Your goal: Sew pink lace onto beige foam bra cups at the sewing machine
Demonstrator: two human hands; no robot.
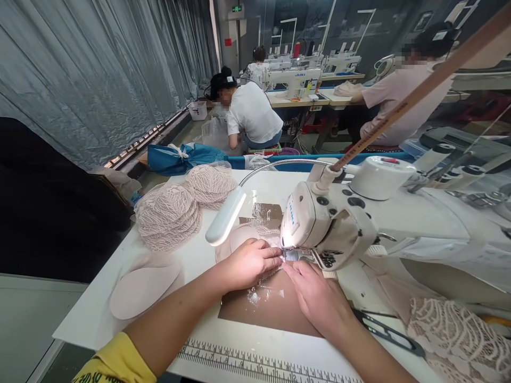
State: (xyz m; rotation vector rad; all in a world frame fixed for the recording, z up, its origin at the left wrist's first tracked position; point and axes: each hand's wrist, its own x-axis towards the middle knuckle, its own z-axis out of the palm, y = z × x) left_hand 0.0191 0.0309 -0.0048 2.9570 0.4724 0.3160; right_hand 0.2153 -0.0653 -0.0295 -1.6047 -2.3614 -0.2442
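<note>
A pale pink bra cup (235,238) with lace edging lies under the head of a white sewing machine (303,213). My left hand (251,263) rests over the cup, its fingers together and holding the lace edge close to the lit needle area. On the other side of the needle, my right hand (317,290) pinches the near edge of the same piece between thumb and fingers. Both hands' fingertips almost meet at the presser foot, and they hide much of the cup. Beneath them a brown sheet (255,314) covers the machine bed.
Stacked lace cups (170,215) and plain foam cups (146,287) lie on the left. A small lamp (226,217) hangs above the work. Black scissors (389,332) and lace fabric (459,335) are at right; a printed ruler (255,364) runs along the front. Several people work behind.
</note>
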